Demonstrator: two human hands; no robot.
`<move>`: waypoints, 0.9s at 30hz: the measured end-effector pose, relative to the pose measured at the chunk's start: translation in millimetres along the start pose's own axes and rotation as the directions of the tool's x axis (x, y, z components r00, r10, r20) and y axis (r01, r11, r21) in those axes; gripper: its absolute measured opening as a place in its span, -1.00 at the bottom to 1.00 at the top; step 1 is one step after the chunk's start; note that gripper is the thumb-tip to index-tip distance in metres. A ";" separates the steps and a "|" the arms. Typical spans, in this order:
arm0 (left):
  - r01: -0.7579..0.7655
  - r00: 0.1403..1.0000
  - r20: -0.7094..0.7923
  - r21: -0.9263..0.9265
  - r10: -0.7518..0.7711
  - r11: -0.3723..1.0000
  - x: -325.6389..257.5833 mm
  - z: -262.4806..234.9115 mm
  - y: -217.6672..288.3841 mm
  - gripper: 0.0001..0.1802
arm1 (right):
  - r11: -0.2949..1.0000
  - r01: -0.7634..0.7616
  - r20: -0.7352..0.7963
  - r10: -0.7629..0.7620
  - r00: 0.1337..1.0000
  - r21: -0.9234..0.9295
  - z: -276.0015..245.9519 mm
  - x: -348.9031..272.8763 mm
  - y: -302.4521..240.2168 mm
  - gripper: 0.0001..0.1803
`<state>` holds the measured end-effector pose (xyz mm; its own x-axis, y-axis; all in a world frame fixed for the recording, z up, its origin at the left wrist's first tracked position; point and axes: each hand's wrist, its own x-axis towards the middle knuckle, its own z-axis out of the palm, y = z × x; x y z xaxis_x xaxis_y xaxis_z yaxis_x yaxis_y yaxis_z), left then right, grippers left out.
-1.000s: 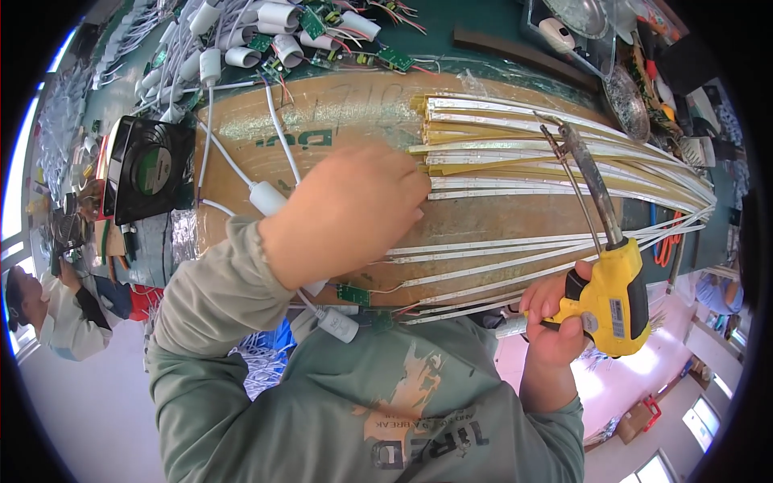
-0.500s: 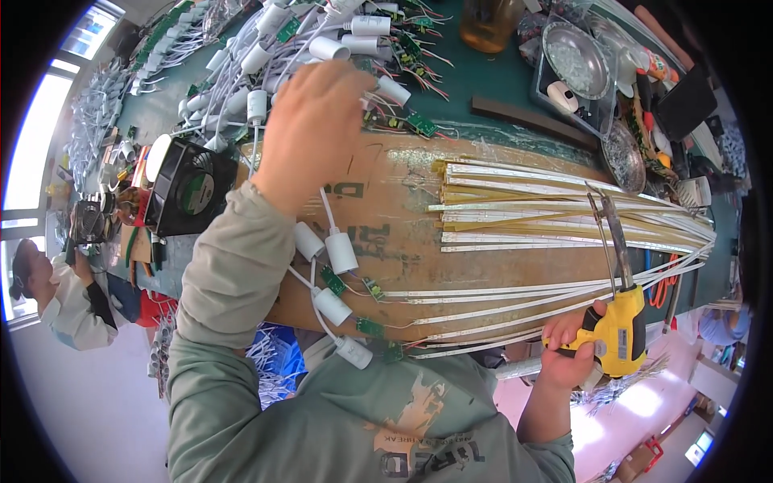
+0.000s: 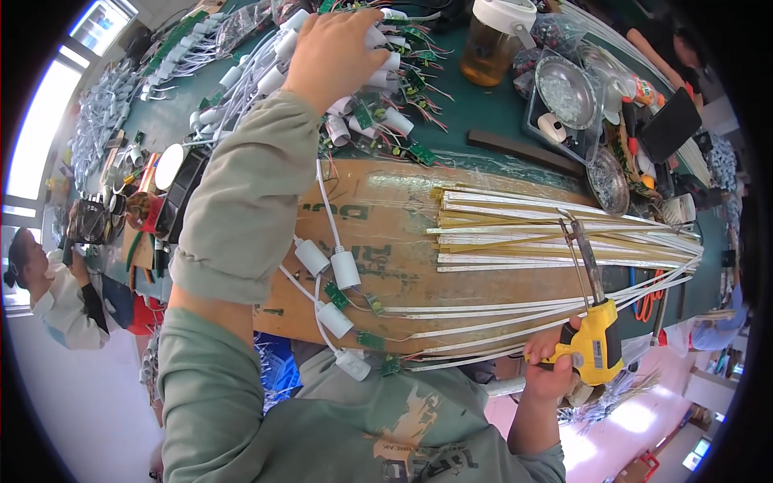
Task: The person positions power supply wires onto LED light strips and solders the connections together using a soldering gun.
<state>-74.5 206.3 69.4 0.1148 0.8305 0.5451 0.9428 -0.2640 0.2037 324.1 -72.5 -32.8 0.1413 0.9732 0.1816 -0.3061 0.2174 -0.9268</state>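
My left hand was over the pile of white caps, thumb apart from the fingers; whether it pinched one, I could not tell. My right hand gripped the yellow gun, its tip over the strips.

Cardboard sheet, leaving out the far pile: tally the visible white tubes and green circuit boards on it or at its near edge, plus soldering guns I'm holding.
White tubes: 4
Green circuit boards: 4
Yellow soldering gun: 1
Total: 9
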 end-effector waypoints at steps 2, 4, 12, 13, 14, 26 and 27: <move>-0.232 0.945 -0.198 0.152 0.259 0.961 -6.0 17.5 -14.4 -0.57 | 1.000 -0.001 0.012 0.001 1.000 0.004 0.0 -1.0 2.1 -0.20; -0.285 0.941 -0.176 0.046 0.288 0.957 -25.2 10.9 16.2 -0.62 | 1.000 -0.005 -0.004 0.005 1.000 0.005 -5.9 -7.2 2.2 -0.16; -0.272 0.821 0.437 -0.269 0.368 0.924 -147.4 -38.4 68.4 -0.49 | 0.998 -0.057 0.084 0.059 0.995 -0.023 -2.9 -12.5 -6.3 -0.14; -0.267 0.788 0.500 -0.246 0.358 0.932 -150.1 -44.9 72.8 -0.42 | 0.997 -0.073 0.096 0.074 0.993 -0.019 -1.0 -13.6 -7.6 -0.14; -0.261 0.783 0.509 -0.252 0.357 0.932 -150.4 -45.0 75.4 -0.42 | 0.995 -0.094 0.108 0.096 0.990 -0.016 0.6 -13.9 -5.6 -0.14; -0.271 0.789 0.459 -0.336 0.408 0.902 -152.7 -12.2 103.5 -0.48 | 0.979 -0.199 0.158 0.203 0.966 -0.040 15.1 -29.4 -7.8 -0.11; -0.238 0.824 0.431 -0.326 0.368 0.915 -154.4 -17.5 104.6 -0.53 | 0.979 -0.200 0.149 0.204 0.968 -0.043 13.9 -30.6 -8.6 -0.11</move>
<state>0.9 41.9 20.7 0.5768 0.7983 0.1733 0.7331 -0.5994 0.3214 309.4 -103.1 -25.8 -0.0659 0.9972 0.0357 -0.2873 0.0153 -0.9577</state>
